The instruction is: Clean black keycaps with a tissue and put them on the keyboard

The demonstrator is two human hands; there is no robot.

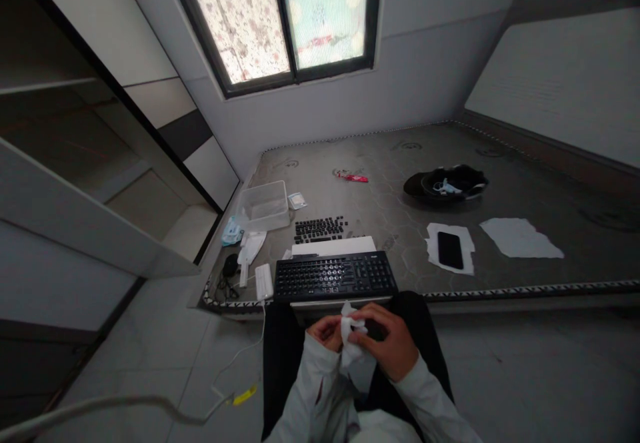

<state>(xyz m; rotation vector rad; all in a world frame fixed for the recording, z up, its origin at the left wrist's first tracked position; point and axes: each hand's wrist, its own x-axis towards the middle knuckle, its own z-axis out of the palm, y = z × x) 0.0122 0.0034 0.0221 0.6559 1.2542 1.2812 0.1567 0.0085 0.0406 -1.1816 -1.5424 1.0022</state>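
Note:
Above my lap, a crumpled white tissue [356, 356] is held between both hands. The fingers of my left hand [326, 332] are closed at its left edge. From the other side, my right hand [390, 342] pinches the tissue between thumb and fingers. Something small and dark shows in its folds, too small to name for certain. Just beyond my knees lies a black keyboard [333, 276], its middle part shiny where keycaps seem to be off. Behind it is a white flat piece [334, 246], and past that, loose black keycaps [318, 229] sit in rows.
On the mattress [380, 210] are a clear plastic box [265, 204], a small white packet [297, 201], a blue-white pack [232, 231], a white power strip [264, 282], a red item [356, 178], a black cap [445, 184], a phone [451, 250] on paper and another paper sheet [521, 237].

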